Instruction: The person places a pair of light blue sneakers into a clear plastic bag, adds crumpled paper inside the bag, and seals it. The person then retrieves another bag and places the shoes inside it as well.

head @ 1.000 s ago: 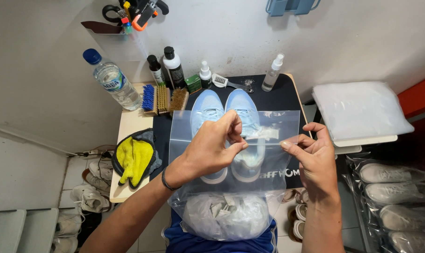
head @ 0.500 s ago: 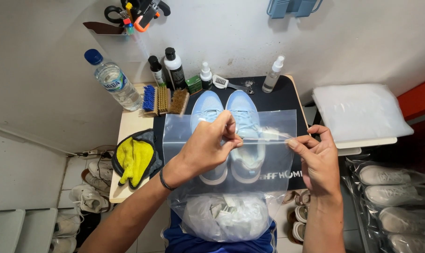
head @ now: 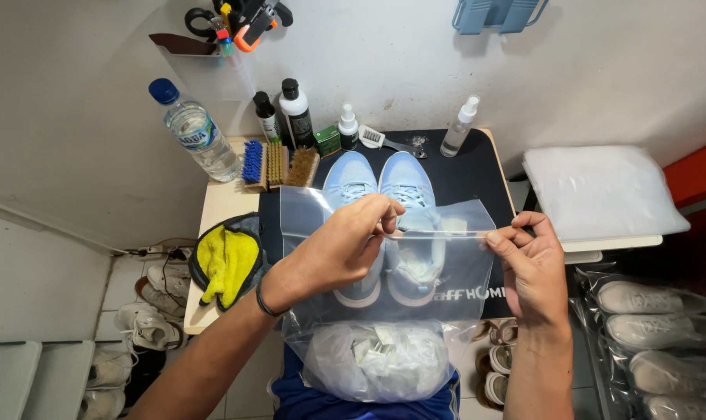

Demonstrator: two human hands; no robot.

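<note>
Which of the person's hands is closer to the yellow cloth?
Left. The left hand pinches the clear zip bag just right of the yellow cloth; the right hand holds the bag's far end.

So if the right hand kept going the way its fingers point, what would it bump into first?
The right hand points leftward along the top edge of the clear plastic bag it pinches. Going straight on, it would probably meet the left hand first, which grips that same edge. Depth looks about equal.

The left hand (head: 345,249) now pinches further left along the clear bag's (head: 384,264) top strip, and the right hand (head: 532,268) sits slightly lower.
</note>
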